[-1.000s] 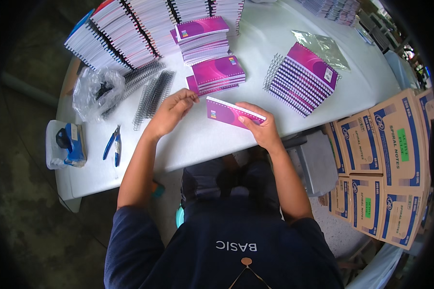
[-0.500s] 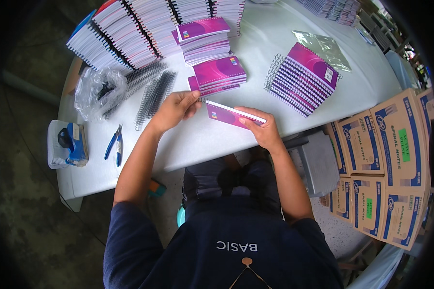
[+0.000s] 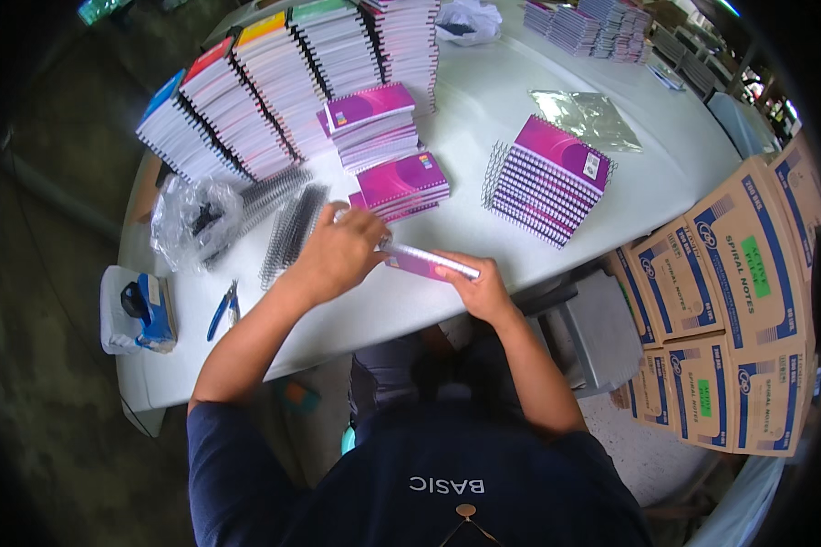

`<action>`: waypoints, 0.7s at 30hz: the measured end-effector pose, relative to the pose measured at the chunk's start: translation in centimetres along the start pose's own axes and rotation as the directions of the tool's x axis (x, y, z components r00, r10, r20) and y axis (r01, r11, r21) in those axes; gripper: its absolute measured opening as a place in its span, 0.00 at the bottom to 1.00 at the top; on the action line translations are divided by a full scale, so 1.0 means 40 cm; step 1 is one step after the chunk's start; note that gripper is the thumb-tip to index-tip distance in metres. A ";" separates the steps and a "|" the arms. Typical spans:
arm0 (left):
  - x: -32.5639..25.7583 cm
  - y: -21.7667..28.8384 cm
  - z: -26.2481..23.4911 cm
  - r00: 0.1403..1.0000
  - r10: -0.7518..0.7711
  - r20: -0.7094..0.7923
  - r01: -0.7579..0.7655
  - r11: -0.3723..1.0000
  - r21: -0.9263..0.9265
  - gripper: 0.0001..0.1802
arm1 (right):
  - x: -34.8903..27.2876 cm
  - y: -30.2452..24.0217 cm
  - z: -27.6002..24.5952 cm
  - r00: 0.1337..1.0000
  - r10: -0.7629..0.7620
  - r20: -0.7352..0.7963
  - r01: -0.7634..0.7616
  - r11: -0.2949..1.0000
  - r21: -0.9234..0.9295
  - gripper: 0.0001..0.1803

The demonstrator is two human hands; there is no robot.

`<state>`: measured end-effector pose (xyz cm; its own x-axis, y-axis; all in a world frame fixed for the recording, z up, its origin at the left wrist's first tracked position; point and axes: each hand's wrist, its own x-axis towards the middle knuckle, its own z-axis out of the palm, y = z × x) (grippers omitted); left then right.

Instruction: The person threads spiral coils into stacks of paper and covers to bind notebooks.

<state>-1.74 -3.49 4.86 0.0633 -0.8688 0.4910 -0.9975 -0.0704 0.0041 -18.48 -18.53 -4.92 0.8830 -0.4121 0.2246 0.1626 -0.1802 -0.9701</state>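
Observation:
My right hand (image 3: 479,287) grips a narrow purple notebook (image 3: 418,263) by its right end, its punched white edge facing up. At the other end my left hand (image 3: 342,251) is closed, palm down, with fingertips at the notebook's corner. What those fingers pinch is too small to make out. Just beyond the left hand lie loose purple notebooks in a low stack (image 3: 406,185) and a taller stack (image 3: 371,114). Dark spiral binding coils (image 3: 290,235) rest beside the left wrist. Further right stands a stack of spiral-bound purple notebooks (image 3: 547,191).
Blue-handled cutters (image 3: 220,314) and a blue tape dispenser (image 3: 155,314) sit at the table's left. A crumpled plastic bag (image 3: 194,228) lies behind them. Tall stacks of spiral notebooks (image 3: 265,105) line the back left. Cardboard boxes (image 3: 739,264) and a grey chair (image 3: 597,328) stand right.
My left hand has turned palm down over the notebook's left end. The notebook has tilted so its punched edge shows more. The whole view has shifted, showing more of the table's far side.

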 end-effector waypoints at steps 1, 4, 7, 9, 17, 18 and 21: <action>-0.004 0.000 -0.019 0.981 -0.016 0.195 0.015 1.000 0.003 0.17 | -0.008 -0.009 0.005 0.999 -0.042 0.011 0.043 0.999 -0.012 0.14; -0.015 0.022 -0.031 0.970 -0.058 0.236 0.039 0.996 0.085 0.26 | -0.024 -0.014 0.033 0.993 -0.120 -0.004 0.120 0.991 -0.065 0.14; -0.066 0.046 0.021 0.986 -0.126 -0.113 0.153 0.947 0.282 0.53 | -0.038 -0.011 0.046 0.973 -0.226 -0.035 0.222 0.970 -0.103 0.15; -0.217 0.089 0.116 0.981 -0.192 0.010 0.190 0.977 0.101 0.59 | -0.048 -0.015 0.079 0.986 -0.156 -0.050 0.154 0.987 -0.043 0.15; -0.268 0.070 0.102 0.944 -0.241 -0.225 0.293 0.926 0.237 0.63 | -0.077 -0.009 0.150 0.939 -0.329 0.097 0.338 0.936 -0.100 0.18; -0.302 0.092 0.130 0.944 -0.306 -0.121 0.316 0.945 0.083 0.64 | -0.078 -0.008 0.155 0.934 -0.341 0.111 0.351 0.932 -0.090 0.18; -0.371 0.171 0.107 0.986 0.016 0.164 -0.045 0.983 0.177 0.63 | -0.082 -0.002 0.136 0.947 -0.320 0.022 0.320 0.942 -0.099 0.20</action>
<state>-9.37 6.80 -6.13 0.0517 -0.9384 0.3416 -0.9780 -0.1167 -0.1728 -19.01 -12.30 -6.09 0.7942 -0.3128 0.5210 0.3926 -0.3903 -0.8328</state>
